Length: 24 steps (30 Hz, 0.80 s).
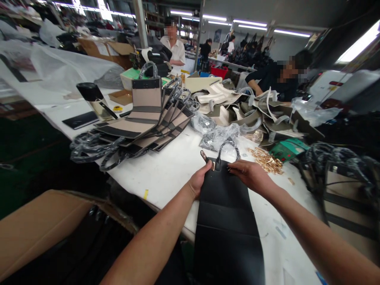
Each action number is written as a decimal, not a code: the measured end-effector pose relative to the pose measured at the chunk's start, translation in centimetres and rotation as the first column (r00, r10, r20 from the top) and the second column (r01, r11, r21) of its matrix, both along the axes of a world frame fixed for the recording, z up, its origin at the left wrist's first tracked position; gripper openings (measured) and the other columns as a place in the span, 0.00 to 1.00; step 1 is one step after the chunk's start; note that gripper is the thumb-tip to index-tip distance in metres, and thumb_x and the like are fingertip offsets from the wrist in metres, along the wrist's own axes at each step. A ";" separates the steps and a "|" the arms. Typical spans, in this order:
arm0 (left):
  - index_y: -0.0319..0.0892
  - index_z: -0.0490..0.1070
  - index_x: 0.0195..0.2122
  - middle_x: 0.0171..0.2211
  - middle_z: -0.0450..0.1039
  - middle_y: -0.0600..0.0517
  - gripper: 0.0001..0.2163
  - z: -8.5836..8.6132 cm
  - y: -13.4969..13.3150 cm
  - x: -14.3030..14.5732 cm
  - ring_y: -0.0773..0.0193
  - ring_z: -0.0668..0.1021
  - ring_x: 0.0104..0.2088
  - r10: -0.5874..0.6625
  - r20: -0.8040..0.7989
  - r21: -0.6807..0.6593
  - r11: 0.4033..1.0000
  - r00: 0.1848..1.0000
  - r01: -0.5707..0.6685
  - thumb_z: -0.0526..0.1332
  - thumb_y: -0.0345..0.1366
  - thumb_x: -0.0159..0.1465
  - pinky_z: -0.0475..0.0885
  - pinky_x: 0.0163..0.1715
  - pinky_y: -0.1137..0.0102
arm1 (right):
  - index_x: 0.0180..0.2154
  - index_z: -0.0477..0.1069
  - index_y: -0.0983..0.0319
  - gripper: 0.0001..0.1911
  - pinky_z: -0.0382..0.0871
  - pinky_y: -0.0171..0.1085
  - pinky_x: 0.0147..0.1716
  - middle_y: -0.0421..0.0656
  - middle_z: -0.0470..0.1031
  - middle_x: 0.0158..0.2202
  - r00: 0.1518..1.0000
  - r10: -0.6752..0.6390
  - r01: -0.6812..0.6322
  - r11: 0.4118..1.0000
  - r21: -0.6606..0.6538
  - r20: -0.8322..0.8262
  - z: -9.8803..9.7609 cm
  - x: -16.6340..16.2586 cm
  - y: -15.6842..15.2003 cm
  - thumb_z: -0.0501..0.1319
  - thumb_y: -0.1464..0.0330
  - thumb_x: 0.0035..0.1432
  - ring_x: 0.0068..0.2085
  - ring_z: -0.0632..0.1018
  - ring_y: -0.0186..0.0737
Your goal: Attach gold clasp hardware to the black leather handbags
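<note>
A long black bag panel (pixel 228 202) lies lengthwise before me, its near end running out of view. At its far end stands a looped handle (pixel 228 146) in clear wrapping. My left hand (pixel 199 181) is closed on the panel's left edge, thumb on top beside a gold-coloured metal fitting (pixel 213 165). A short black strap with metal on it (pixel 204 156) sticks up past that thumb. Over the panel's far right corner, my right hand (pixel 249 172) has its fingertips pinched together near the handle base. What they hold is too small to make out.
Gold-coloured metal pieces (pixel 268 160) lie in a pile on the white table (pixel 166 178), near a green box (pixel 288 149). Stacked beige-and-black bag panels (pixel 145 114) stand left. Pale pieces (pixel 222 97) and a co-worker in dark clothing (pixel 276 79) are beyond. An open cardboard box (pixel 44 225) is lower left.
</note>
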<state>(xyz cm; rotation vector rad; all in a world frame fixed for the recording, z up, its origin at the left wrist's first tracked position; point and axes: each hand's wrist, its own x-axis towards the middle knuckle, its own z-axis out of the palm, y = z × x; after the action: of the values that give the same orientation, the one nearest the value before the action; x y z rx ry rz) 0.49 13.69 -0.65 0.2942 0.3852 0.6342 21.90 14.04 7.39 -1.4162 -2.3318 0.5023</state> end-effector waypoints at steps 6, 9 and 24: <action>0.35 0.76 0.47 0.39 0.81 0.39 0.30 -0.2 0.3 -0.1 0.44 0.81 0.44 0.033 -0.014 -0.040 0.999 0.999 -0.034 0.58 0.59 0.61 0.73 0.49 0.55 | 0.43 0.80 0.53 0.13 0.73 0.42 0.43 0.41 0.81 0.40 0.973 -0.115 0.084 0.983 -0.161 -0.199 -0.8 0.7 0.1 0.63 0.59 0.57 0.40 0.80 0.45; 0.36 0.76 0.47 0.40 0.81 0.39 0.30 -0.1 0.3 -0.1 0.44 0.81 0.45 0.037 -0.029 -0.024 0.999 0.999 -0.038 0.58 0.60 0.60 0.73 0.49 0.56 | 0.43 0.79 0.54 0.14 0.72 0.44 0.44 0.42 0.81 0.40 0.949 -0.178 0.128 0.972 -0.198 -0.261 -1.3 1.3 -0.3 0.63 0.58 0.56 0.41 0.80 0.45; 0.32 0.75 0.49 0.39 0.81 0.38 0.28 -0.5 0.7 0.2 0.46 0.82 0.42 0.012 0.008 -0.109 0.994 1.000 -0.011 0.56 0.56 0.64 0.73 0.48 0.57 | 0.45 0.78 0.56 0.13 0.73 0.39 0.37 0.44 0.79 0.40 0.996 0.012 -0.016 0.999 -0.045 -0.086 -1.0 0.3 -0.1 0.59 0.66 0.62 0.36 0.79 0.41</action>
<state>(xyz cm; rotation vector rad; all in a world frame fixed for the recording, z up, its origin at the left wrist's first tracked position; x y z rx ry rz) 0.74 14.36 -1.14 0.1855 0.4123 0.6235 22.23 13.98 6.37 -1.3720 -2.2773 0.6122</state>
